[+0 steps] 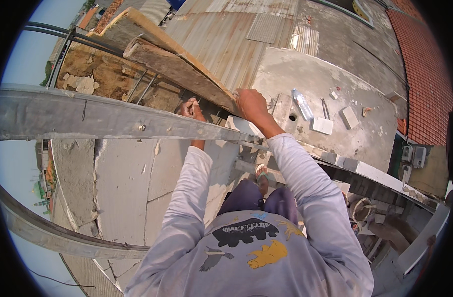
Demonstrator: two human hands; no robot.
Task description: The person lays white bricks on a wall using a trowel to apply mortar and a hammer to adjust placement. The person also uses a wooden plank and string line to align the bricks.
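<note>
A long, weathered wooden plank (179, 69) slants from the far left down toward the middle, beside a broader stained board (105, 67). My right hand (253, 105) is closed round the near end of the plank. Below the plank's edge, my left hand (192, 109) has its fingers pinched together next to thin steel bars (147, 88). What those fingers hold, if anything, is too small to make out. A grey metal beam (107, 116) crosses in front of my left wrist and hides part of it.
On the concrete slab (305, 69) to the right lie a plastic bottle (302, 104), white blocks (322, 125) and a thin tool (325, 109). A block wall (122, 183) stands at left. A second curved metal rail (63, 232) runs below. My sandalled foot (262, 173) rests on a narrow ledge.
</note>
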